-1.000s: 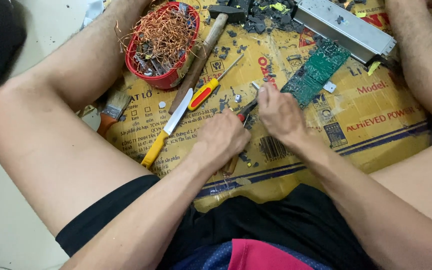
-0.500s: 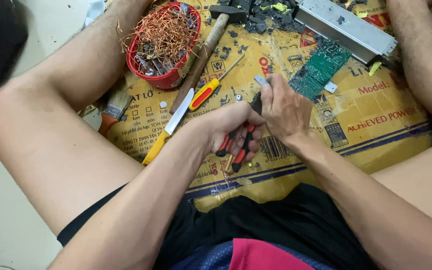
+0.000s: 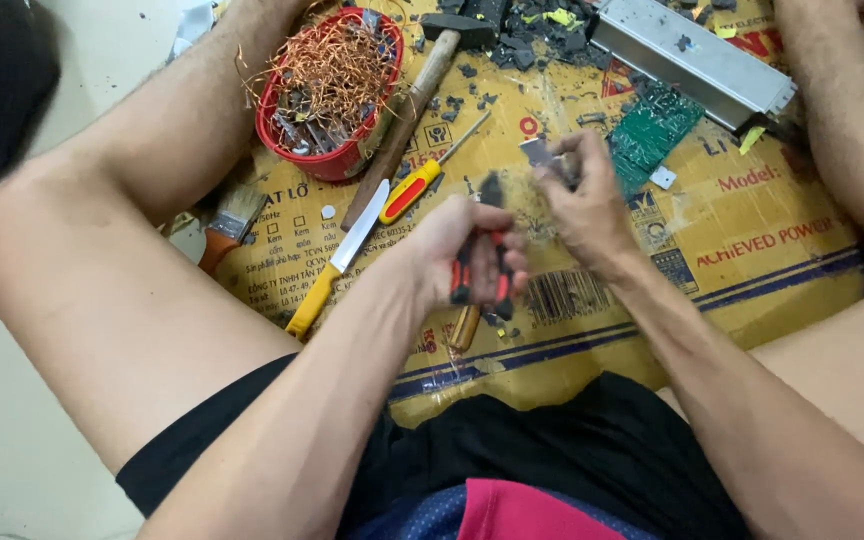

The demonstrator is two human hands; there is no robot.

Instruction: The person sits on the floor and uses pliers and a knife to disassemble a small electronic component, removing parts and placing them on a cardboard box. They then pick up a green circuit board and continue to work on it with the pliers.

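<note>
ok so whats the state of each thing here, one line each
left hand: closed on the pliers
pliers: red and black handles gripped, jaws pointing up
right hand: pinching a small metal piece, blurred
red bowl: full of copper wire
knife: lying flat, untouched
screwdriver: lying flat
hammer: lying across the cardboard
circuit board: lying flat

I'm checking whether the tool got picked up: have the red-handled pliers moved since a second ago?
Yes. The pliers, gripped in the left hand, have swung upright, and now point toward the hammer.
</note>
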